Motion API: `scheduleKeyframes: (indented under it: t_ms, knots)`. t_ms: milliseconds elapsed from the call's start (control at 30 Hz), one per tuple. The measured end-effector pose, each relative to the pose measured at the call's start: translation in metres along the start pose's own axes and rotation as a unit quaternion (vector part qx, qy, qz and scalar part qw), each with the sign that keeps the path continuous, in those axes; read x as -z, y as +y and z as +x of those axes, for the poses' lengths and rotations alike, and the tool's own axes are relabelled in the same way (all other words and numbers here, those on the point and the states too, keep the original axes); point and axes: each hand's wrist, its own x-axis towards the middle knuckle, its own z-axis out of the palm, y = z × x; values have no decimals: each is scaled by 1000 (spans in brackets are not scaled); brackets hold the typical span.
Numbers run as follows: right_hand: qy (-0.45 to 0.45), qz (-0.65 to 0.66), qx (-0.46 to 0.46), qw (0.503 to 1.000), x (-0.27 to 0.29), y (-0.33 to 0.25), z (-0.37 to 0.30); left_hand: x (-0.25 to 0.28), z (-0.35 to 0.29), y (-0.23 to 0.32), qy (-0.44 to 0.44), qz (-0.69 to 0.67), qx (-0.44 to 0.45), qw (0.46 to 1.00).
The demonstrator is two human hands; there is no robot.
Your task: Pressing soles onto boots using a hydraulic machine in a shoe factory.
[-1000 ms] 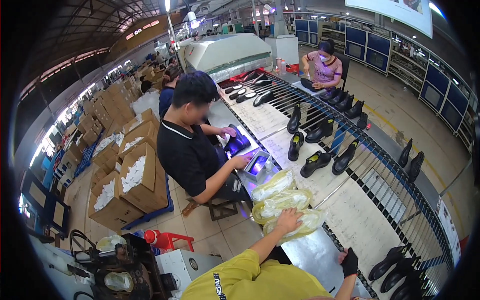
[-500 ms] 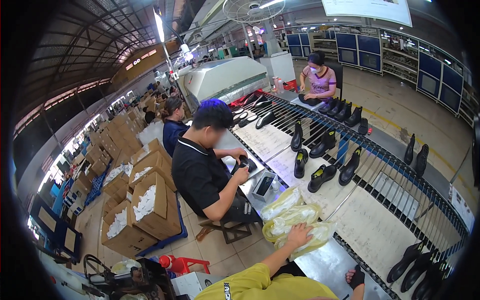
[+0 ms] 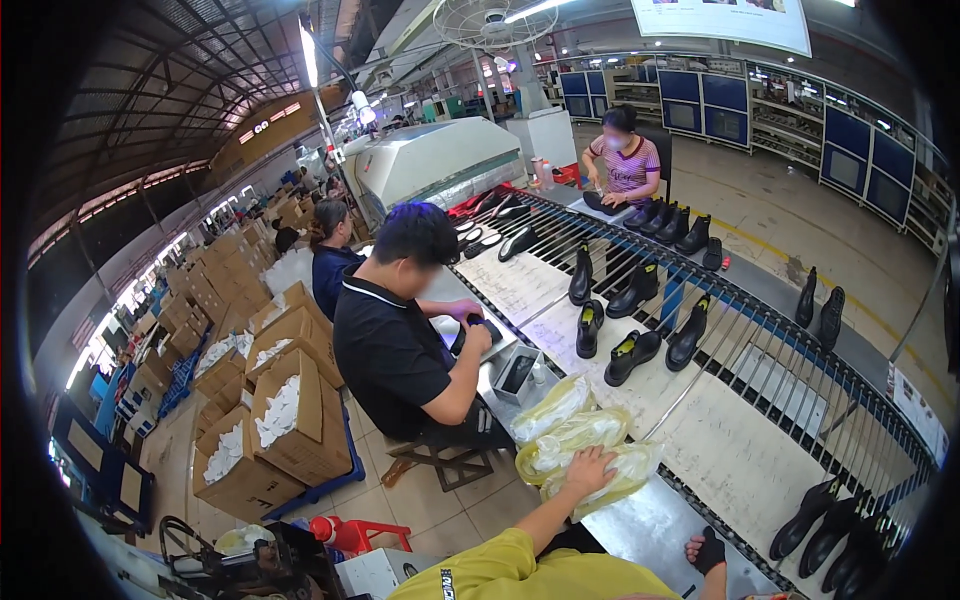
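The left hand [image 3: 590, 472] lies with spread fingers on the nearest of 3 yellow plastic-wrapped bundles [image 3: 630, 468], on the metal table [image 3: 640, 532] at the left side of the conveyor [image 3: 745, 455]. Whether it grips, I cannot tell. The right hand [image 3: 704, 550], near right, is half curled; its palm is hidden, so I cannot tell its hold. A push to the right could catch loose wrapping [image 3: 652, 456] in the conveyor. The bundles' contents are unclear.

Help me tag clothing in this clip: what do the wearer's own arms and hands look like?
The left hand is ungloved, below a short yellow sleeve. The yellow shirt bears a black-and-white marking. The right hand wears a black fingerless glove; its sleeve cannot be made out.
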Motion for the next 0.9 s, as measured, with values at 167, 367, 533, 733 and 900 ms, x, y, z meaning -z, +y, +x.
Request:
scheduleKeyframes:
  t_ms: [167, 367, 533, 733, 900]
  knots:
    - [28, -34, 5, 999, -18, -1, -10, -2, 0, -6, 3, 6, 0, 1000]
    - [22, -33, 1, 999, -16, -1, -14, 0, 0, -7, 7, -2, 1, 1000]
    - [-4, -51, 6, 999, -18, 0, -12, 5, -1, -7, 7, -8, 4, 1000]
    - [-49, -66, -4, 997, -26, -2, -23, 6, -1, -4, 1, -7, 5, 1000]
    - [-63, -74, -10, 995, -34, -2, -28, 6, 1, -6, -2, -8, 3, 1000]
